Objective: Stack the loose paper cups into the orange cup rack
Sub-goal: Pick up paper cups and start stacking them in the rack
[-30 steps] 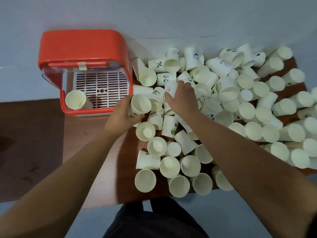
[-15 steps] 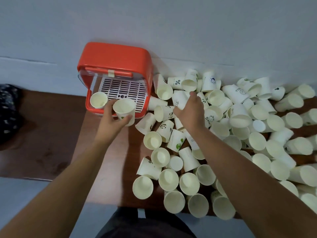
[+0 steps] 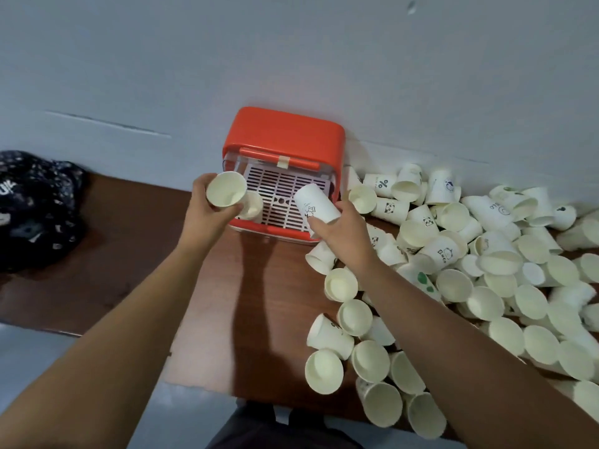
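Orange cup rack (image 3: 285, 131) stands at the back of the bench (image 3: 129, 238) against the wall, its front open on a white slotted grille (image 3: 285, 186).

Head view: your left hand (image 3: 207, 222) holds a plain paper cup (image 3: 226, 193) before the left end of the opening. Its fingers (image 3: 199, 186) are curled round the cup's wall, and the mouth faces the camera. A second cup (image 3: 254, 205) sits just behind it inside the rack, partly hidden.

Your right hand (image 3: 340, 238) grips a printed cup (image 3: 316, 202) before the right end of the grille. Its fingers are wrapped round the cup's wall, and the closed base is tilted toward the rack.

Loose cups (image 3: 453, 254) lie heaped on the bench right of the rack, some upright and many on their sides, the nearest just beside its right wall. Dark patterned fabric (image 3: 35, 202) lies at far left, well apart.
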Tool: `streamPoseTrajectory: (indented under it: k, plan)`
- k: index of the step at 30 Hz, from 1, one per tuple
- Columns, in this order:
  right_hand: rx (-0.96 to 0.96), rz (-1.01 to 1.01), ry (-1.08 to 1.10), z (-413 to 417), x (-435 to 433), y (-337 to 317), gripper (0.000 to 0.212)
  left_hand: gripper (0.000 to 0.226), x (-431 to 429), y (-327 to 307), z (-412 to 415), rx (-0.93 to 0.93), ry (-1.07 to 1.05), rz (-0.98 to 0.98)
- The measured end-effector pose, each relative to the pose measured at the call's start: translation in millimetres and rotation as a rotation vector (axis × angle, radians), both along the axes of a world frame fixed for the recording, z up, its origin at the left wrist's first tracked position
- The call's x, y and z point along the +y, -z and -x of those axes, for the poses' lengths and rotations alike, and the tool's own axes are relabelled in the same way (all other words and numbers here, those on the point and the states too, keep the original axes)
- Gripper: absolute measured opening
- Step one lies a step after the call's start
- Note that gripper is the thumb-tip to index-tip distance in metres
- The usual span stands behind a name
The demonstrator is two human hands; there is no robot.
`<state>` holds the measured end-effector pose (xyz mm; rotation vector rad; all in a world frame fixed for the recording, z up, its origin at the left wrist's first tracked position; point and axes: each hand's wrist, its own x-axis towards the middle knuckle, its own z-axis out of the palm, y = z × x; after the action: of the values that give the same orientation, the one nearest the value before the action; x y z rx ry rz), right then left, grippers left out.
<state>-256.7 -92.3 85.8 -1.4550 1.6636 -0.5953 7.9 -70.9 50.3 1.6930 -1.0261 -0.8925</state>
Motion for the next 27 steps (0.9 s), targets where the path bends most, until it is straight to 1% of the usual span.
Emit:
streamPoseTrajectory:
  k: [3,7,10,12,14,15,16,18,21,23,25,27]
  plan:
    - [0.002,-0.026,0.030,-18,-2,3,0.052,0.074,-16,9,-11,-0.009,0.059,-0.016]
    - [0.018,-0.034,0.059,-33,0,13,0.059,0.075,-33,29,-15,-0.123,0.166,-0.082]
    - [0.023,-0.018,0.075,-41,1,20,0.063,0.081,-40,43,-18,-0.181,0.234,-0.123]
    - [0.043,-0.012,0.092,-45,1,24,0.071,0.080,-45,53,-20,-0.298,0.289,-0.151]
    - [0.056,-0.029,0.116,-50,0,27,0.076,0.078,-50,58,-22,-0.504,0.349,-0.232]
    - [0.062,-0.035,0.117,-53,-2,28,0.075,0.077,-52,59,-23,-0.585,0.374,-0.267]
    - [0.074,-0.032,0.106,-57,-3,29,0.073,0.077,-54,61,-25,-0.635,0.400,-0.287]
    - [0.091,-0.011,0.072,-66,-7,29,0.069,0.079,-58,64,-30,-0.679,0.463,-0.292]
    - [0.096,0.034,0.038,-81,-13,28,0.074,0.085,-61,65,-41,-0.679,0.538,-0.311]
    - [0.091,0.033,0.021,-91,-18,26,0.079,0.087,-61,67,-52,-0.632,0.561,-0.328]
    - [0.076,0.024,-0.020,-104,-21,25,0.082,0.078,-58,68,-64,-0.521,0.542,-0.297]
    - [0.109,0.064,-0.088,-118,-24,27,0.085,0.058,-54,63,-71,-0.356,0.457,-0.262]
